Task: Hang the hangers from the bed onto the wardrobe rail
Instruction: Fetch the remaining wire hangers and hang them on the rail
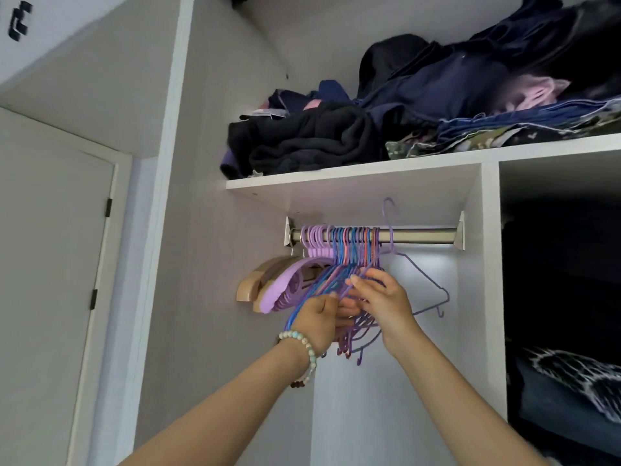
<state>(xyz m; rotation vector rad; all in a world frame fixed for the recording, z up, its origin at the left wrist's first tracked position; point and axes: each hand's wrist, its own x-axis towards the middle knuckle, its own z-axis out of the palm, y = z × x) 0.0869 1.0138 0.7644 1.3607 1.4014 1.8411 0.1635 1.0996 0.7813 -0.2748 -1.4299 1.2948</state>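
1. The left hand (319, 319), with a bead bracelet (311, 351) on its wrist, has its fingers curled around the lower wires of the thin hangers (349, 262).
2. The right hand (383, 302) grips the same bunch from the other side, with the thumb on top.
3. These purple, blue and pink hangers hang packed together on the left part of the wardrobe rail (423, 236).
4. One purple wire hanger (426, 274) is apart on the right, tilted, and its hook rises above the rail.

Nothing legible here. Black blocky marks (19, 21) on the white panel (67, 25) at top left are too blurred to read as letters. A small white tag (266, 112) shows among the clothes (302, 139) at the shelf's (336, 178) left end, its print too small to read.
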